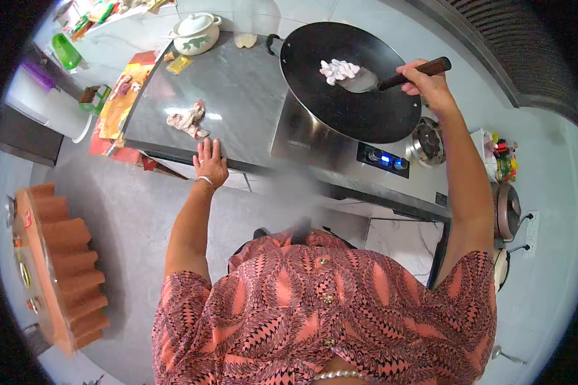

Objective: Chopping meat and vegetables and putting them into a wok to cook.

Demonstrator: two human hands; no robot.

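Observation:
My right hand (426,86) grips the dark wooden handle of a metal spatula (362,81) over a large black wok (347,113). The spatula's blade touches pale white chunks of food (338,71) lying in the wok. The wok sits on a steel gas stove (318,137) with lit blue displays. My left hand (212,164) rests with its fingers spread on the front edge of the grey countertop (245,106), holding nothing. Just beyond its fingertips lies a piece of raw meat or fatty scrap (189,119) on the counter.
A lidded white ceramic pot (196,36) and a small yellow packet (179,64) stand at the counter's back left. Right of the wok is a second burner (428,142). A rice cooker (506,210) stands farther right. A round table with an orange cloth (72,260) is behind left.

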